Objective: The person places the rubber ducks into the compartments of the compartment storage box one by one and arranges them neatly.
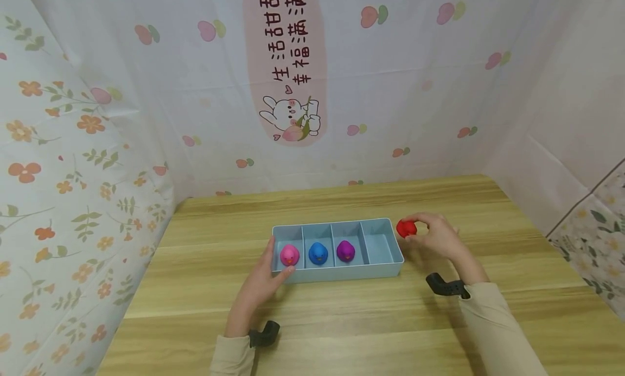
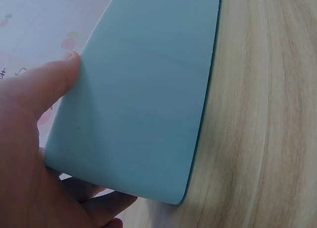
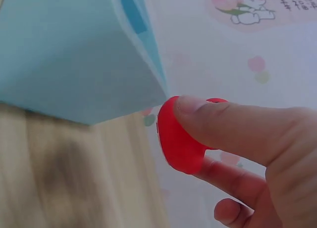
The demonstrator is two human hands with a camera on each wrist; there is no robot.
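A light blue box point(image 1: 337, 272) with a row of compartments lies on the table. From the left, its compartments hold a pink toy duck point(image 1: 289, 255), a blue toy duck point(image 1: 318, 253) and a purple toy duck point(image 1: 346, 251); the rightmost one is bare. My left hand point(image 1: 262, 281) grips the box's left end, thumb over the front rim, fingers along the end wall point(image 2: 119, 119). Just off the right end, my right hand point(image 1: 439, 237) pinches a red toy duck point(image 1: 406, 228) between thumb and fingers. The right wrist view shows the red duck's rounded body point(image 3: 181, 139) near the box corner.
The wood-grain table point(image 1: 342, 327) spreads around the box. Behind it hangs a white printed cloth point(image 1: 210, 94), with a flowered cloth point(image 1: 73, 202) on the left side and another cloth point(image 1: 547, 164) on the right.
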